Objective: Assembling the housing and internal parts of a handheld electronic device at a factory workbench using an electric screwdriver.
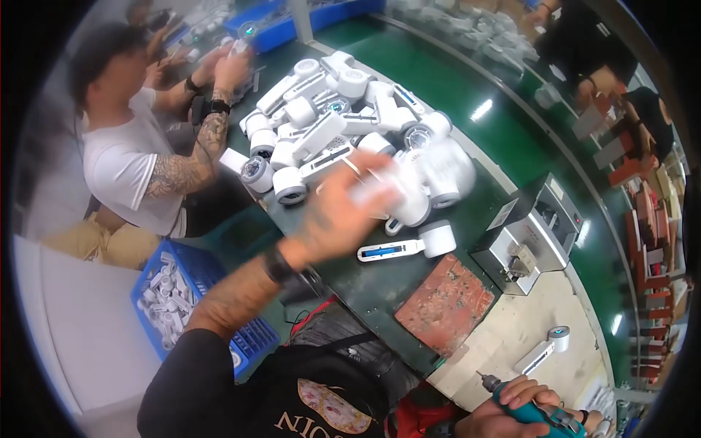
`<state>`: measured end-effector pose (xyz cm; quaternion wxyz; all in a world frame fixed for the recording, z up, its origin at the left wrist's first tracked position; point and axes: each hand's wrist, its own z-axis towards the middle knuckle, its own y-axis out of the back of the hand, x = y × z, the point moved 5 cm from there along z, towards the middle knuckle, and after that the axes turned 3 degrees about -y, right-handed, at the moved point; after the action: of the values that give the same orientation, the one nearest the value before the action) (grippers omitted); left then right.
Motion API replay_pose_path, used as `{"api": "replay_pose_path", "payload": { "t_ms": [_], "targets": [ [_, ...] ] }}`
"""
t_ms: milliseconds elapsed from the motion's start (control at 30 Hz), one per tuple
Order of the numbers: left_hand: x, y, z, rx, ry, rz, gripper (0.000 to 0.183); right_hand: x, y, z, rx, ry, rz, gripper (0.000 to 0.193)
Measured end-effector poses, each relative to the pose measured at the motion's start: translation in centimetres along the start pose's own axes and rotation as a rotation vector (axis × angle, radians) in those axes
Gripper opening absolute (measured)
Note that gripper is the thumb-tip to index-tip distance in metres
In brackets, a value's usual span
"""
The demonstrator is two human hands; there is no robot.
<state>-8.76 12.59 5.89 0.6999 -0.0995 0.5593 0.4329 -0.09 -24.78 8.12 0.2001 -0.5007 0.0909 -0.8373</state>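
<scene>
My left hand (332, 219) reaches out over the pile, smeared by motion. Its fingers are closed on the handle of a white handheld device with a rounded head (449, 171), also blurred. At the lower right my right hand (522, 409) grips a teal electric screwdriver (544, 420), its bit pointing up and left. Under and beyond the left hand lies a heap of similar white devices (314, 139) with round heads and straight handles. Nearer me, one device with an opened handle (391, 252) shows a blue cell inside. Another opened device (544, 350) lies apart on the pale board.
A worn reddish pad (445, 303) lies on the dark green table, beside a metal box-shaped machine (526, 233). A blue crate (157, 252) of white parts stands at lower left. A co-worker in white (139, 146) works at left; a green conveyor (482, 109) runs behind.
</scene>
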Motion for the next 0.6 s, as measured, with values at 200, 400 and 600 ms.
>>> {"api": "replay_pose_path", "payload": {
  "t_ms": [200, 400, 600],
  "targets": [
    [11.9, 15.4, 9.5, -0.448, 0.163, -0.305, 0.047, -1.0, 1.9, -0.9, -0.003, -0.102, -0.177, 0.067],
    [10.2, 14.5, 13.4, -0.331, -0.031, 0.627, 0.035, -1.2, 3.9, -1.5, -0.02, -0.079, -0.178, 0.068],
    [-9.9, -13.5, 1.5, 0.425, -0.459, 0.042, 0.03, -0.6, 3.8, -2.7, 0.04, -0.272, -0.142, 0.069]
  ]
}}
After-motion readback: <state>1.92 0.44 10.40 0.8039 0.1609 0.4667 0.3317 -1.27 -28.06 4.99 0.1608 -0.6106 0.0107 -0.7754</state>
